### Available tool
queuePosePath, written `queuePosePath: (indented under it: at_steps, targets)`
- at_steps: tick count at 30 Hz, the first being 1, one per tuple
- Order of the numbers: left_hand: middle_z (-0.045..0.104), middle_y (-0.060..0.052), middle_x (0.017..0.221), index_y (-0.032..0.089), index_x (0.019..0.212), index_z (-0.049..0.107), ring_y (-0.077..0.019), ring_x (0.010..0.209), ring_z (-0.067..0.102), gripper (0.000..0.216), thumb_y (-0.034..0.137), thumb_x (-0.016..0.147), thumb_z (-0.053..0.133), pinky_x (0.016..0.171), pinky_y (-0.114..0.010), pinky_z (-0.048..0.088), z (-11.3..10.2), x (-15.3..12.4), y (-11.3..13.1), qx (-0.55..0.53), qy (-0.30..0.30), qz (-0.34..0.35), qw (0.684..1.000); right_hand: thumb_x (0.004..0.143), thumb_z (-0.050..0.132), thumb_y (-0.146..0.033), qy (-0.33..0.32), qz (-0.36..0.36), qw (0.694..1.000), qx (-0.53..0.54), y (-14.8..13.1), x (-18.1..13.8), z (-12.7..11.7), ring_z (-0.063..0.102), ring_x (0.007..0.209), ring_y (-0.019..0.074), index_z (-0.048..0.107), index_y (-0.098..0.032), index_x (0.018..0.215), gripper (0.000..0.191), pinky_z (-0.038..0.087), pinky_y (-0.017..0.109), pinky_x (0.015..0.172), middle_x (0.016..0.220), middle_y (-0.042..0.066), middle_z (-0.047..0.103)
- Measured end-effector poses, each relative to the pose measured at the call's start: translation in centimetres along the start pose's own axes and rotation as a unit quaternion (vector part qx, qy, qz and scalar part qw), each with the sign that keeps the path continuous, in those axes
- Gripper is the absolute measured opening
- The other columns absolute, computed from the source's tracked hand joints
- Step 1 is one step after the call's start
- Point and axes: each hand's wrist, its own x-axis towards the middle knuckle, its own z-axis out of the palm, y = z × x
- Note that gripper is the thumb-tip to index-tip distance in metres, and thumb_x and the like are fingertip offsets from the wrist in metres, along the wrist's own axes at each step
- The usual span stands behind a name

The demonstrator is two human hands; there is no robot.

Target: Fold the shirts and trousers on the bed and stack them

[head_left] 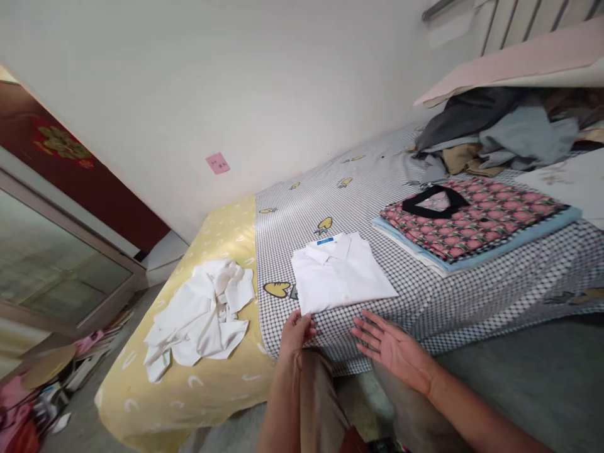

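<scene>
A white collared shirt [342,277] lies folded into a rectangle on the checked bed cover, its collar with a blue label pointing away from me. My left hand [297,333] is at its near left corner, with the fingers curled and closed on the edge. My right hand [399,352] is just off the shirt's near edge, palm turned up, fingers spread, holding nothing. To the left, a crumpled white garment [205,314] rests on the yellow cover.
At the right sits a stack of folded clothes, topped by a pink patterned shirt [476,217]. Behind it are a heap of dark and grey clothes [519,129] and a pink board-like sheet [519,60]. The bed's near edge [425,336] borders my knees. Clutter [47,384] covers the floor at left.
</scene>
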Motion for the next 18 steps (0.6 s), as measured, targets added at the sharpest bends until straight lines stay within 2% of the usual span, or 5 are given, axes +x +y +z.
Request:
queuePosePath:
  at_steps: [6, 12, 18]
  targets:
    - [0.065, 0.004, 0.054, 0.018, 0.074, 0.059, -0.0078, 0.039, 0.055, 0.037, 0.041, 0.065, 0.086, 0.043, -0.018, 0.044, 0.6, 0.1, 0.3, 0.031, 0.003, -0.002, 1.000, 0.097, 0.056, -0.033, -0.007, -0.002, 1.000, -0.002, 0.1, 0.1, -0.4, 0.066, 0.119, 0.0221, 0.068, -0.030, 0.124, 0.030, 0.048, 0.044, 0.108, 0.127, 0.005, 0.072]
    - [0.060, 0.005, 0.048, 0.019, 0.064, 0.055, -0.0070, 0.038, 0.052, 0.044, 0.047, 0.056, 0.088, 0.041, -0.018, 0.040, 1.3, 0.0, 0.2, 0.026, 0.038, 0.025, 0.999, 0.097, 0.054, -0.034, -0.032, -0.011, 0.999, -0.005, 0.0, 0.7, -1.0, 0.063, 0.124, 0.0223, 0.068, -0.029, 0.124, 0.030, 0.047, 0.044, 0.109, 0.141, 0.004, 0.064]
    - [0.058, 0.005, 0.049, 0.018, 0.060, 0.057, -0.0059, 0.039, 0.048, 0.051, 0.056, 0.046, 0.088, 0.041, -0.019, 0.039, 1.7, -0.4, 0.7, 0.013, 0.062, 0.056, 0.996, 0.099, 0.052, -0.034, -0.023, -0.025, 0.999, 0.008, -0.2, 0.7, -0.3, 0.062, 0.125, 0.0235, 0.068, -0.027, 0.121, 0.028, 0.048, 0.044, 0.108, 0.142, 0.003, 0.063]
